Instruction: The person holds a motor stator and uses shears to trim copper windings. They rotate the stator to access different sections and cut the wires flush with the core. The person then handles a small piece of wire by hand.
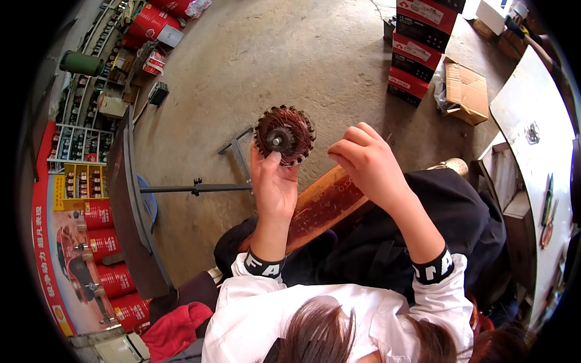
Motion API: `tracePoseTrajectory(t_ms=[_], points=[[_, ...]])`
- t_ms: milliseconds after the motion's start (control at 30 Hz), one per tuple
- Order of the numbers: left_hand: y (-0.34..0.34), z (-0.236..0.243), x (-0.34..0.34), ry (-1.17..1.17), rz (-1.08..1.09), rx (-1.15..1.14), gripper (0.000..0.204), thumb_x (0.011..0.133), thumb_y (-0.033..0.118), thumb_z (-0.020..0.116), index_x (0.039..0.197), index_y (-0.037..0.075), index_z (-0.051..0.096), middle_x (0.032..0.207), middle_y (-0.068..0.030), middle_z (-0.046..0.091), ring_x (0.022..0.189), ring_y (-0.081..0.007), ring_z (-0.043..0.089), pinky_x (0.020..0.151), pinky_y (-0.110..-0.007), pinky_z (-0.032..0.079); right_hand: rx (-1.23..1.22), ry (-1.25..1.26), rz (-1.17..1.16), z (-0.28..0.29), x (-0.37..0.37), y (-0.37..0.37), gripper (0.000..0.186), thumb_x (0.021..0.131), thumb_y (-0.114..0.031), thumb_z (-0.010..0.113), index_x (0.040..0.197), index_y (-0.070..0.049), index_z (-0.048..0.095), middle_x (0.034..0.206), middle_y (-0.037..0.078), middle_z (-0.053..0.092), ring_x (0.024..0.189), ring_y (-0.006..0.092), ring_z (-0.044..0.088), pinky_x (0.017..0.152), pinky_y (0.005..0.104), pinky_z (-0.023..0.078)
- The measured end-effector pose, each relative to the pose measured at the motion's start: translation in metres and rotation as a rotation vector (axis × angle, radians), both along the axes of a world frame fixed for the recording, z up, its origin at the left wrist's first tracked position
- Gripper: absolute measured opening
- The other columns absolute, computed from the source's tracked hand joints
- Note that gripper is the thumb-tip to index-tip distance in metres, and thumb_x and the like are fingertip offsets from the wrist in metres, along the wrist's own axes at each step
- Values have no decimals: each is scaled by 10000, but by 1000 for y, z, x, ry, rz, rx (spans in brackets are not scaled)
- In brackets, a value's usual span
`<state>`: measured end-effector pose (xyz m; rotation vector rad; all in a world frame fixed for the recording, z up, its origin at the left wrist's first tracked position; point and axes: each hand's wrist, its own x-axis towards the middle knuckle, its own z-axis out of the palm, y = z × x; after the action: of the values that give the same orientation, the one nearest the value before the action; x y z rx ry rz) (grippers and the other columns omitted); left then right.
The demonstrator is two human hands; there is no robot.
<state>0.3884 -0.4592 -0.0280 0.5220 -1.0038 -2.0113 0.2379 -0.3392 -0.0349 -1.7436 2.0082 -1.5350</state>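
Reddish-brown rotor (298, 128) is held by the left grip (275, 187); right grip (367, 156) pinches narrowly, contents unclear.

single view: left unit of a head-worn fisheye pair, set above the wearer's white shirt (260, 308), facing steeply down and forward. hair (318, 331) at the lower edge is nearest the lens. the left hand (275, 186) and right hand (368, 160) lie at close range, around mid-frame. concrete floor (242, 60) fills the far field toward the upper edge. coverage is wide: shelving (77, 145) at left and a white worktable (525, 115) at right both bend toward the rim.
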Motion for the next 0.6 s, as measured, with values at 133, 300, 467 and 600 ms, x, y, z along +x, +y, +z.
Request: tracePoseTrajectory(t_ms=[133,300,467,600], points=[[0,2,2,68,-66,104,394,864,36,597,1242,95,503,1214,-71,596,1103,-197,616,926,-353,552,-1,-62,-256,-21,-16,-1,61,770,-28,699,798,-35,646,787,95,550,830,300,552,738,384,480],[0,-3,-3,23,-65,3,431,852,9,608,1250,109,477,1198,-69,604,1097,-197,620,921,-362,554,-213,-277,-517,16,-44,14,22,883,-22,655,885,-2,663,791,67,565,691,176,538,608,284,424],[3,-3,-2,-70,-5,-33,457,836,-37,618,1236,121,463,1188,-57,606,1094,-192,618,910,-359,555,-354,-261,-453,33,-32,25,35,899,5,633,883,-1,663,796,40,522,674,111,501,585,247,398],[5,-10,-4,-112,82,-148,455,833,-47,623,1226,123,468,1176,-49,609,1063,-181,628,870,-341,573,-376,-279,-464,30,-24,31,42,912,10,618,902,0,658,822,32,518,713,99,488,628,226,383]])
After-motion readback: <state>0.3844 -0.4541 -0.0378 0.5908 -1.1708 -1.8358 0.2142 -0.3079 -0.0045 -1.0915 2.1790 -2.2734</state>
